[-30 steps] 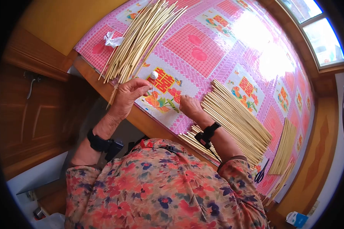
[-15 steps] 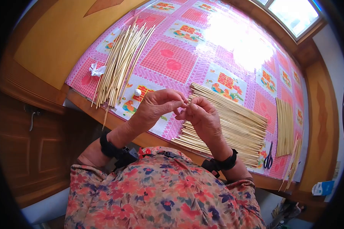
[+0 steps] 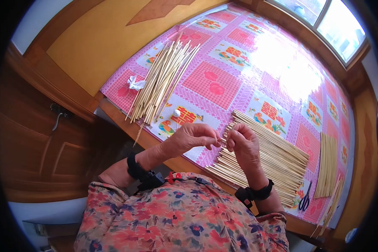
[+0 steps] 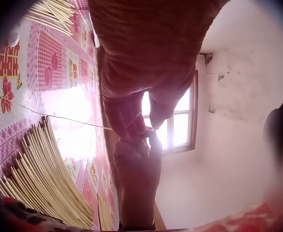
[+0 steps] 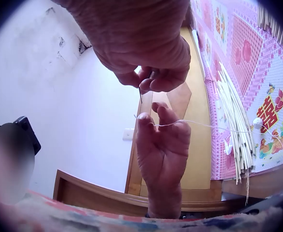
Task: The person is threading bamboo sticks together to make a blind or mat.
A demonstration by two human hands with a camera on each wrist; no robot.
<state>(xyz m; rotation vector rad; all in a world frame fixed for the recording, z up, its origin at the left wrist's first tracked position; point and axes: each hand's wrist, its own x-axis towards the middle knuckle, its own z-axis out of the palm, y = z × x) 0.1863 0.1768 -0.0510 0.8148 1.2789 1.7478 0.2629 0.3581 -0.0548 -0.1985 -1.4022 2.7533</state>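
White thread (image 5: pixel 204 124) pinched at the fingertips of the left grip (image 3: pixel 193 136), held above the near edge of the table (image 3: pixel 239 67). Runs from there in a near-straight line down to a small white spool (image 3: pixel 177 113), which stands on the pink patterned cloth just beside a loose bundle of sticks (image 3: pixel 164 80). Right grip (image 3: pixel 243 143) closed narrow on a thin dark needle (image 5: pixel 141 93), directed down toward the free thread end. Cannot tell whether eye or point leads. Fingertips of the two grips almost touching.

Risks, as judged:
- Probable miss at the eye: short free end beyond the pinch, both hands unsupported in the air.
- Possible drop of the needle: fingertip pinch only, at the table edge near the lap, hard to recover if lost.
- Possible drag on the spool: light, close to the table edge, liable to roll off under a sharp pull.
- Possible snag of the thread on the stick ends of the loose bundle, some overhanging the edge.
- Possible disturbance of the laid row of sticks (image 3: pixel 269 155) by the right forearm directly above it.

Count: one thread, one needle, one spool, one pair of scissors (image 3: pixel 305 200), one crumpled white scrap (image 3: pixel 135 83). Sticks in four groups: loose bundle, laid row, a smaller stack (image 3: pixel 326 164) well apart to the right, and a few strays (image 3: pixel 332 201) at the far right edge. Single sticks too many and too closely packed to count.
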